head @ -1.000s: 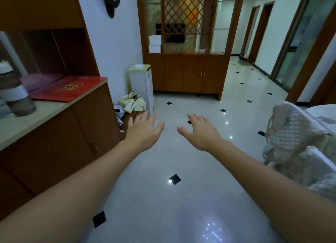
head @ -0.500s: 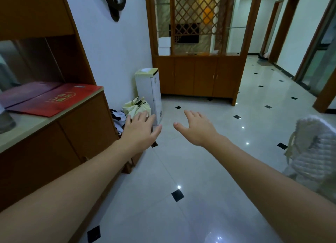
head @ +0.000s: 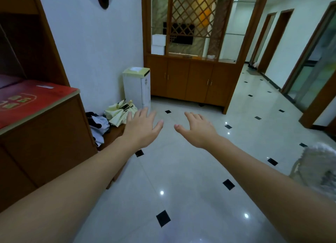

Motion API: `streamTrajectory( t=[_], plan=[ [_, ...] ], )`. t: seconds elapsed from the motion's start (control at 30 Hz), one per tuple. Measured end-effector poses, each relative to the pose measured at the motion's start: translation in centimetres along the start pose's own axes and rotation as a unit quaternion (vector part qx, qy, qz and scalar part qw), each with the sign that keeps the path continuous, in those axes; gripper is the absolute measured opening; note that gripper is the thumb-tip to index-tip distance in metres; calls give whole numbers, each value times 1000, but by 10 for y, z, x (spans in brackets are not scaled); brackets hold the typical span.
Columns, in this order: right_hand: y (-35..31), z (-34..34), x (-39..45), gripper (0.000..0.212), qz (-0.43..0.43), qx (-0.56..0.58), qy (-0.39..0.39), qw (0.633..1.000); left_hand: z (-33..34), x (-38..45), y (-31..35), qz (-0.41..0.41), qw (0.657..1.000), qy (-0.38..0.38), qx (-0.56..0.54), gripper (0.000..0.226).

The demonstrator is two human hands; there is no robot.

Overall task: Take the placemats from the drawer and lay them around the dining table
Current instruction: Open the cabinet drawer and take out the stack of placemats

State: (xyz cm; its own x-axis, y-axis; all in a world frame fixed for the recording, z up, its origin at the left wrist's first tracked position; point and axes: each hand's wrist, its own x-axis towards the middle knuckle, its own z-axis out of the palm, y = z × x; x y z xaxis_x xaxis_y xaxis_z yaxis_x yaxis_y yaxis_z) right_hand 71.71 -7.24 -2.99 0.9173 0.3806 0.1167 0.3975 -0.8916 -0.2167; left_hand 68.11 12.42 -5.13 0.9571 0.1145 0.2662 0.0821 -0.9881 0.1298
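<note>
My left hand (head: 141, 128) and my right hand (head: 198, 129) are stretched out in front of me over the tiled floor, palms down, fingers spread, holding nothing. A wooden sideboard (head: 49, 139) with a pale top stands at my left, and a red flat box (head: 27, 99) lies on it. No placemat, open drawer or dining table shows in this view.
A wooden partition cabinet (head: 189, 79) with a lattice screen stands ahead. A white box (head: 137, 87) and folded pale umbrellas (head: 120, 112) sit by the wall. A white quilted chair cover (head: 316, 168) shows blurred at the right edge. Glossy floor (head: 181, 188) runs toward doorways at right.
The view has swung left: the quilted chair cover slid toward the right edge and the bottle on the sideboard left the frame. Both hands stay outstretched and empty.
</note>
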Motion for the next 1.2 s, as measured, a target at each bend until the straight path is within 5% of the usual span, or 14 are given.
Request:
streamTrajectory(
  t=[0.23, 0.5, 0.9, 1.2],
  plan=[
    [-10, 25, 101, 75, -4, 10, -15, 1000, 29, 87, -44, 4, 1000, -23, 12, 63],
    [1, 56, 202, 73, -27, 38, -36, 998, 74, 163, -90, -83, 995, -20, 55, 55],
    [109, 63, 379, 71, -54, 74, -49, 995, 131, 322, -43, -12, 994, -2, 111, 68],
    [122, 81, 477, 74, -96, 80, -77, 989, 150, 398, -45, -73, 993, -5, 92, 67]
  ],
)
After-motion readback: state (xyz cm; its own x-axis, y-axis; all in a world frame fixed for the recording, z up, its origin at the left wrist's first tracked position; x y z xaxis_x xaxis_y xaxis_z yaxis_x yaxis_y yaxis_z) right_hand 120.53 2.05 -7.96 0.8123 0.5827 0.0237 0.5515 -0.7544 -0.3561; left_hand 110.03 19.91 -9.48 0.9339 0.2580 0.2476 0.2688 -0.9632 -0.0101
